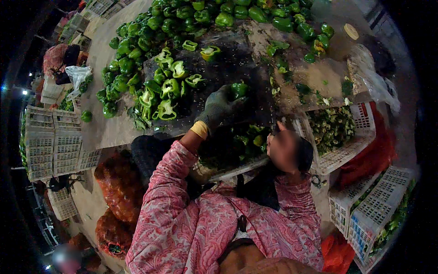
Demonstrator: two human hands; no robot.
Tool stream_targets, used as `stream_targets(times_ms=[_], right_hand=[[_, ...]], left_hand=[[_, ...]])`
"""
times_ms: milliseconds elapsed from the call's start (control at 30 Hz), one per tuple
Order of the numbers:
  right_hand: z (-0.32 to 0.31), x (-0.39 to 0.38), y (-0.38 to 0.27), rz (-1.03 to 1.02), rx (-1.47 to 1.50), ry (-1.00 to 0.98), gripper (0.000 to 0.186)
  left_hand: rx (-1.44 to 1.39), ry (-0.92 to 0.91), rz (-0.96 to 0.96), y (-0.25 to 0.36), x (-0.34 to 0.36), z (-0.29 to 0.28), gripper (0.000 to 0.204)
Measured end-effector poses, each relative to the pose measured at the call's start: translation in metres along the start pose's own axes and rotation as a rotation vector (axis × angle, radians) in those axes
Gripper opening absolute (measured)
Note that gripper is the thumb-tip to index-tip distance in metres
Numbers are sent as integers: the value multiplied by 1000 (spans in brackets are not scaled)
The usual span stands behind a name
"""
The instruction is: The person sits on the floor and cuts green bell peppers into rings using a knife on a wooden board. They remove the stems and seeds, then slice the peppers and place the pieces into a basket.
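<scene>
My left hand (219, 107), in a grey-green glove with a yellow cuff, is closed around a whole green bell pepper (238, 90) over the dark, seed-strewn mat (228, 59). My right hand (285, 148) is bare and held up at the table's near edge. Its fingers are curled, and a slim dark thing (275, 128) shows at their tips, too unclear to name. Left of the gloved hand lie several cut pepper halves (170, 89) with pale insides showing. Another cut pepper (210, 53) rests farther back on the mat.
A large heap of whole green peppers (182, 18) covers the far side and left. Below my hands sits a crate (242, 170) holding peppers. At right, a white crate (365, 132) holds trimmings. White crates (54, 137) and red mesh sacks (119, 187) stand at left. A person (57, 59) bends at far left.
</scene>
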State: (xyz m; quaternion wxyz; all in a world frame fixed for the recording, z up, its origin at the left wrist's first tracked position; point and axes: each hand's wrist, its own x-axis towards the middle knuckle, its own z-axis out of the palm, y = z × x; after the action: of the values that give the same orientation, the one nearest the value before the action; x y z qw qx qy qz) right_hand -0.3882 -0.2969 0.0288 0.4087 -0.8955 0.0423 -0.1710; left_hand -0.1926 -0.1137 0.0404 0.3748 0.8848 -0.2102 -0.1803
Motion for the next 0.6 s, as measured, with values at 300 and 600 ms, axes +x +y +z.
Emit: stream_targets(times_ms=[300, 600], right_hand=[[-4, -11, 11, -11, 49, -20, 30], [9, -8, 33, 502, 517, -87, 15]], left_hand=[[8, 70, 181, -6, 6, 8, 69], [153, 83, 86, -5, 7, 16, 59]])
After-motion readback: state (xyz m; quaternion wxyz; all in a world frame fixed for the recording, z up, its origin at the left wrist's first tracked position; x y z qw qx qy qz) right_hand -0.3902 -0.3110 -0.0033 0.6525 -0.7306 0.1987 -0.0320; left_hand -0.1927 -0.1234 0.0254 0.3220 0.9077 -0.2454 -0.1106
